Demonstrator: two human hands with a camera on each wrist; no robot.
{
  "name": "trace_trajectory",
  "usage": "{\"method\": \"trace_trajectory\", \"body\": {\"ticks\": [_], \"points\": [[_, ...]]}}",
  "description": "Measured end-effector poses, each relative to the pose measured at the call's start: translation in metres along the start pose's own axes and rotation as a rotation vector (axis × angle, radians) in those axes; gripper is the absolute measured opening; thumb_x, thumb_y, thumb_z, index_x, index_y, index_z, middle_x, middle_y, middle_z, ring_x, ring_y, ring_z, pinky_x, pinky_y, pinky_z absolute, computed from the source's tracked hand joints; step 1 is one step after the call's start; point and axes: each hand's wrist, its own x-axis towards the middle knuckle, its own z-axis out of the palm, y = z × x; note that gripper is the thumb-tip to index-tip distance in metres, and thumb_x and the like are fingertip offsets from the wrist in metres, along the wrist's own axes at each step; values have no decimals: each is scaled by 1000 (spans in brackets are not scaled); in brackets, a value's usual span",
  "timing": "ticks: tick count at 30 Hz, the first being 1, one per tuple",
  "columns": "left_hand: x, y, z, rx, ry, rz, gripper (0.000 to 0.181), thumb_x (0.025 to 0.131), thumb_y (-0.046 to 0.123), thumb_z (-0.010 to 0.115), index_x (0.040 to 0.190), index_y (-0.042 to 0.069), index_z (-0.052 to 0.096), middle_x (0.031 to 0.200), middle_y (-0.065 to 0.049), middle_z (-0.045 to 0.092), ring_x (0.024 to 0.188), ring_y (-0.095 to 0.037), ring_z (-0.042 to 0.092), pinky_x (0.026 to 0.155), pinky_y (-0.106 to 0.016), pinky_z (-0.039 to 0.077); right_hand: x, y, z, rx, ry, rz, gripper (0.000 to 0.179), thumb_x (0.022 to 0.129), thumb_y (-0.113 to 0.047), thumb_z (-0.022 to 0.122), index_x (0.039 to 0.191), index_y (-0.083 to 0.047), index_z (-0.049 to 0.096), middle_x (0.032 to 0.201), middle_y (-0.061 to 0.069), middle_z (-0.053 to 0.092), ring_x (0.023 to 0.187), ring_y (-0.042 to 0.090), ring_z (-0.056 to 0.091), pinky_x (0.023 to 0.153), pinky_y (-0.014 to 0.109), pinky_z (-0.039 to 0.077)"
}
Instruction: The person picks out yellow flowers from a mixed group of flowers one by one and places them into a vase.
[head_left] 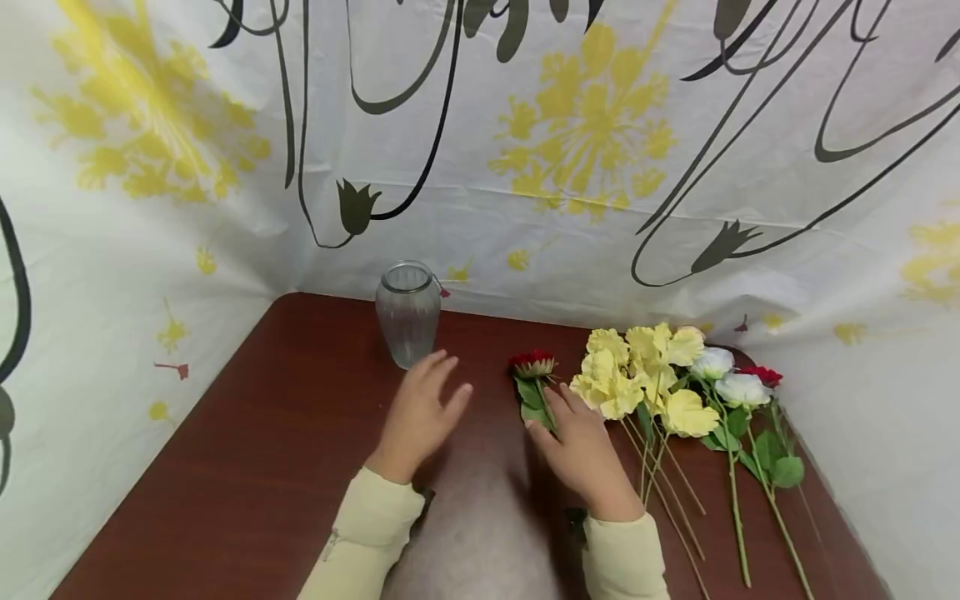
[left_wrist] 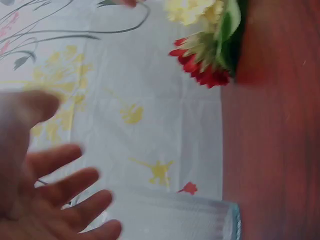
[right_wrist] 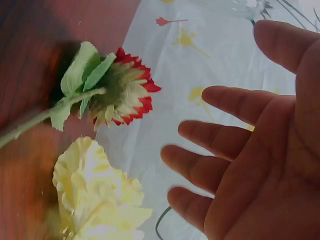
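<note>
1. Red petals top a single flower (head_left: 532, 364) that lies on the brown table (head_left: 247, 467), between the two hands, its head pointing towards the far edge.
2. Its long axis runs from the head back towards the person, slanting slightly right; green leaves (head_left: 530, 393) sit just below the bloom, and the stem's lower part is hidden by the right hand (head_left: 583, 446) in the head view.
3. That hand is open, fingers extended and gripping nothing; whether it touches the stem I cannot tell.
4. The left hand (head_left: 422, 415) is also open, fingers spread and holding nothing, just beside a clear glass vase (head_left: 408, 325).
5. The vase stands upright near the far edge, its long axis vertical, mouth upward.
6. Right of the red flower, yellow flowers (head_left: 618, 393) lie with heads away and stems towards the person.
7. Beyond them, white flowers (head_left: 742, 390) lie similarly, near another red bloom (head_left: 765, 376).
</note>
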Motion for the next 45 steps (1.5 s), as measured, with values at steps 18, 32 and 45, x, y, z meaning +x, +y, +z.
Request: {"method": "trace_trajectory", "body": {"ticks": [18,32,45], "points": [[82,-65,-77,-230,-58,-427,106,85,61,68,159,8,13,160,-18,15,146,-34,21,112,-56,28,-2,90,-95,-28,-73,132,67,103,-46,47,146,5,42,137,31,51,117,48,55,90,61,45],[97,-70,-51,-238,-32,-401,110,83,56,74,160,13,8,161,-16,18,146,-35,23,109,-59,31,33,146,-103,-105,-49,201,35,101,-19,49,69,-12,38,58,0,30,51,16,29,51,34,29],[82,-67,-50,-269,24,-394,100,82,46,79,158,13,24,157,-14,30,143,-32,30,108,-56,35,43,163,-87,-128,-74,249,39,98,-13,48,61,-16,36,54,-2,28,47,14,26,47,32,28]]}}
